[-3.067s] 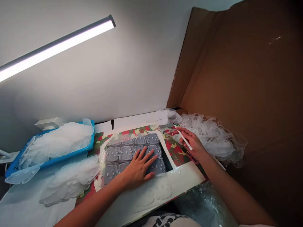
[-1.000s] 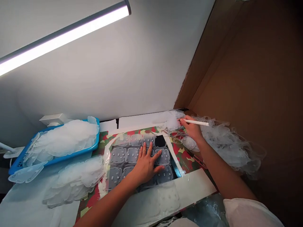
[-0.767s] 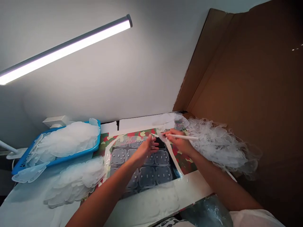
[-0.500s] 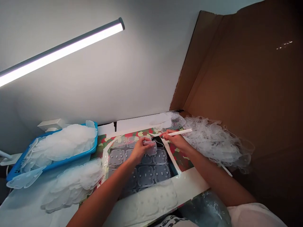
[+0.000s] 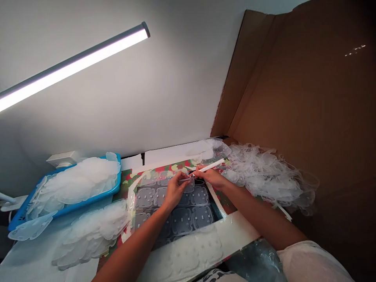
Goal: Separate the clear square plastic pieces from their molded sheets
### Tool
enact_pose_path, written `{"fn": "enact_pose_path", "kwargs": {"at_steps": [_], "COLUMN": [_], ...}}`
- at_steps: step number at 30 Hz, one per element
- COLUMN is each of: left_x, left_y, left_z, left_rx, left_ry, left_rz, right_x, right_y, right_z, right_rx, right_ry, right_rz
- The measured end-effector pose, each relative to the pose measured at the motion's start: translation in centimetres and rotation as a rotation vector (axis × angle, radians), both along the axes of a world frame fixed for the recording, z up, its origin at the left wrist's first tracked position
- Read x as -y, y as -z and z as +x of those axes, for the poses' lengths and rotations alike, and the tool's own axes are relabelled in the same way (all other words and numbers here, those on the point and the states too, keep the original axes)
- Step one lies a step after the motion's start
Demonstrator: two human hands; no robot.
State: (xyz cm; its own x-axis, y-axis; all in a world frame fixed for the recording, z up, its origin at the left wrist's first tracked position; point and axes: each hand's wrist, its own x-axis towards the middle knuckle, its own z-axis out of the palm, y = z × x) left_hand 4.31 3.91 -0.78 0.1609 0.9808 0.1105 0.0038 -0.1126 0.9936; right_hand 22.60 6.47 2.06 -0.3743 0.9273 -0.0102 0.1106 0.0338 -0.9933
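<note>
My left hand (image 5: 175, 192) pinches a small translucent, rounded piece (image 5: 190, 185) above the middle of the work area. In my right hand (image 5: 214, 178) is a slim white pen-shaped tool (image 5: 214, 164), its lower end at the edge of that piece; the tip is too small to make out. Below both hands lies a sheet of clear, rounded-square pieces (image 5: 181, 220) with small raised bumps, over a dark surface. A dark gap shows at the sheet's upper right corner, close to my right fingers.
A blue basket (image 5: 119, 172) heaped with translucent pieces stands at the left, with another overlapping pile (image 5: 91, 231) before it. Tangled clear trimmings (image 5: 264, 172) lie at the right against a cardboard wall (image 5: 293, 98). A lit tube lamp (image 5: 88, 58) hangs above left.
My right hand has moved left and slightly down, bringing the white tool's lower end against the piece. My left hand stays nearly in place with the piece. The view has shifted slightly.
</note>
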Motion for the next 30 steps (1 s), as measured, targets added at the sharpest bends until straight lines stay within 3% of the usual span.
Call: {"fn": "enact_pose_path", "kwargs": {"at_steps": [2, 7, 13, 17, 24, 27, 30], "left_x": [0.1, 0.4, 0.7, 0.7, 0.8, 1.1, 1.6], "left_y": [0.0, -0.1, -0.5, -0.4, -0.5, -1.0, -1.5], "left_z": [0.0, -0.3, -0.4, -0.3, -0.5, -0.4, -0.3], "left_rx": [0.014, 0.094, 0.178, 0.242, 0.251, 0.259, 0.283], "left_ry": [-0.014, -0.002, 0.028, 0.029, 0.015, 0.019, 0.016], "left_rz": [-0.003, -0.034, -0.064, -0.093, -0.086, -0.031, 0.008], "right_x": [0.1, -0.8, -1.3, -0.7, 1.9, 3.9, 5.8], "right_y": [0.2, 1.2, 0.5, -0.5, -1.3, -2.2, -3.3], "right_z": [-0.2, 0.9, 3.2, 3.4, 1.8, 0.9, 0.2], "right_rx": [0.093, 0.376, 0.498, 0.462, -0.014, -0.013, 0.073], "right_ry": [0.042, 0.304, 0.348, 0.391, 0.141, 0.026, 0.004], "right_rz": [0.075, 0.364, 0.382, 0.405, 0.226, 0.264, 0.363]}}
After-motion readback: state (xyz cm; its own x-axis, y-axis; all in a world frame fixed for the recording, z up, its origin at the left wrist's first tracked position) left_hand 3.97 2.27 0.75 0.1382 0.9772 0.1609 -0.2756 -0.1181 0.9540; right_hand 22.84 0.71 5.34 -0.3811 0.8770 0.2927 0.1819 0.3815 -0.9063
